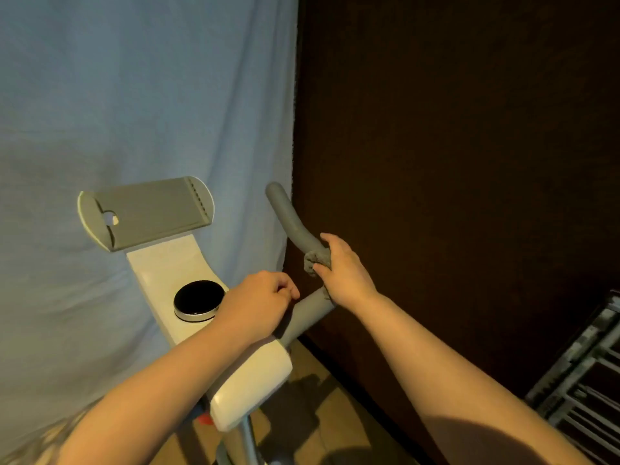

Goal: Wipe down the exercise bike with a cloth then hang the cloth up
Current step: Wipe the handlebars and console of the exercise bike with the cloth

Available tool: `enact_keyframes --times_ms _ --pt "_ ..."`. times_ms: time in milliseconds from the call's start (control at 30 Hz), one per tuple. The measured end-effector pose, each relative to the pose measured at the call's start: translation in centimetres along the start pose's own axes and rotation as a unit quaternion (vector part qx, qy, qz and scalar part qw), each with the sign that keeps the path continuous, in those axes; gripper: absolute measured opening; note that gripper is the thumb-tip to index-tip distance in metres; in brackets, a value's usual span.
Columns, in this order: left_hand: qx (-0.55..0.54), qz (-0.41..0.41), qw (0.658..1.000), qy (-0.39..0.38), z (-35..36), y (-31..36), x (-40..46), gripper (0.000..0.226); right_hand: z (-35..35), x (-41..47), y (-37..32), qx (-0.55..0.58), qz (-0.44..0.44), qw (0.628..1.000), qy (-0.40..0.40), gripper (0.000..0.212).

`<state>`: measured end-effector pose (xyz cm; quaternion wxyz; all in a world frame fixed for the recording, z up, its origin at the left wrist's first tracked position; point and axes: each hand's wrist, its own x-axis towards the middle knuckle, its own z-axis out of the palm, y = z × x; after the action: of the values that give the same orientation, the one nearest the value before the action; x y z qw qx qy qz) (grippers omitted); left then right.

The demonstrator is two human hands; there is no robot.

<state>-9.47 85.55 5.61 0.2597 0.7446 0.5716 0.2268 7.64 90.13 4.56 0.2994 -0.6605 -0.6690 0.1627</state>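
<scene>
The exercise bike's white console column (174,266) rises in the middle, with a grey tablet holder (151,213) on top and a black round knob (198,299) below it. A grey foam handlebar (292,219) curves up on the right. My right hand (342,270) grips this handlebar with a bunched grey cloth (313,261) wrapped round it under the fingers. My left hand (260,305) rests with curled fingers on the lower grey part of the handlebar (307,313), beside the knob; what lies under its fingers is hidden.
A light blue sheet (134,95) hangs behind the bike. A dark brown wall (453,146) fills the right side. A grey metal rack (583,380) stands at the lower right. Brown floor tiles (335,414) show below the bike's frame.
</scene>
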Motion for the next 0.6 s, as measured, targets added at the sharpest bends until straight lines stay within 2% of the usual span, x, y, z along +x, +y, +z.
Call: enact_keyframes --times_ms 100,200,267,400,600 --pt "-0.03 -0.016 0.999 0.012 -0.2 0.3 -0.2 0.027 -0.3 1.4 -0.2 0.0 -0.026 1.0 -0.005 0.059" --pt "-0.035 -0.02 0.999 0.024 -0.2 0.3 -0.5 0.028 0.6 -0.7 0.5 0.006 -0.066 0.998 0.023 0.038" --pt "-0.021 -0.022 0.999 0.025 -0.2 0.4 -0.6 0.027 0.5 -2.1 1.6 0.025 -0.089 0.996 0.009 0.028" --pt "0.009 -0.035 0.999 0.021 -0.3 0.9 -0.6 0.025 -1.5 0.5 1.0 0.028 -0.087 0.993 -0.075 0.028" --pt "-0.017 -0.048 0.998 0.037 -0.2 0.8 -0.6 0.025 -0.5 -1.1 1.6 0.041 -0.073 0.995 -0.051 0.029"
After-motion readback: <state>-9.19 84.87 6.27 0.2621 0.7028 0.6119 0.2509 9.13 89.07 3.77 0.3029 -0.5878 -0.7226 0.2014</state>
